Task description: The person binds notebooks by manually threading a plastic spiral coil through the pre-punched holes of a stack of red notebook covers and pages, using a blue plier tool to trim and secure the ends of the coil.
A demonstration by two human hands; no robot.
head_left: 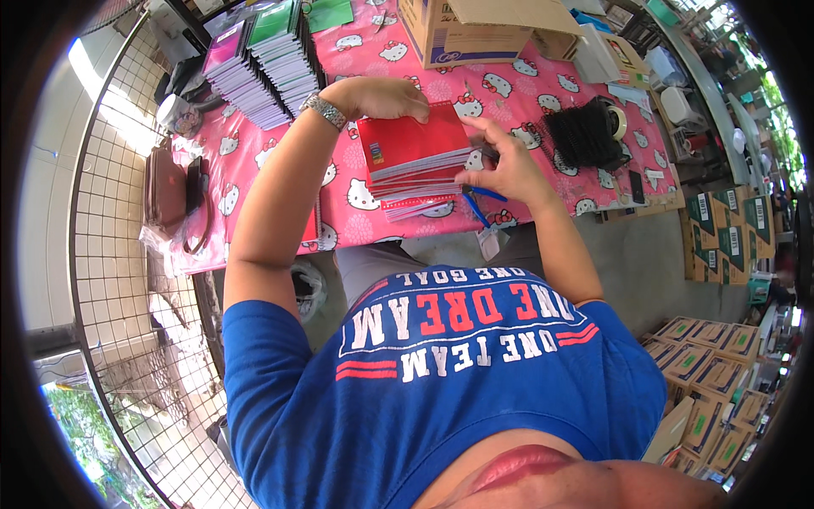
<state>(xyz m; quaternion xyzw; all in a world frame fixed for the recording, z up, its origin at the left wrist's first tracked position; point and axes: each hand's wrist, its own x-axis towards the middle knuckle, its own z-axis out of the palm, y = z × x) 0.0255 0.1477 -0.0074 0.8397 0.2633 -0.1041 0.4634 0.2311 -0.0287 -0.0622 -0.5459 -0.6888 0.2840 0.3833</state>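
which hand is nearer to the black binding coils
Right. The right hand is at the right side of the red notebooks, left of the black binding coils; the left hand is farther away, at the notebooks' far edge.

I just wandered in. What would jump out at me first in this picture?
Probably the bright pink table cover with its white cartoon cats, spread beneath everything. Then the stack of red notebooks near the table's front edge, with the left hand at its far edge and the right hand at its right. Green notebooks and purple notebooks stand piled at the far left.
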